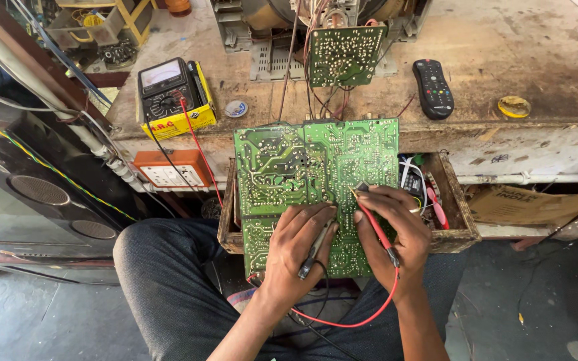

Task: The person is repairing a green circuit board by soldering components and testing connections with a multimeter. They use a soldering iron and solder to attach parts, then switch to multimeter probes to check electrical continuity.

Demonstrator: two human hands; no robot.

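Left hand (297, 249): bare, no glove, no ring seen. Right hand (396, 230): bare, forearms unsleeved. Legs: dark grey trousers (162, 281), plain fabric, creased at knee

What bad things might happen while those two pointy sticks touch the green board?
The red probe in the right hand and the black probe in the left hand sit close together, so a slip might bridge neighbouring solder points. The green circuit board only rests across the wooden drawer and might tip. The red lead could tug the multimeter near the bench edge.
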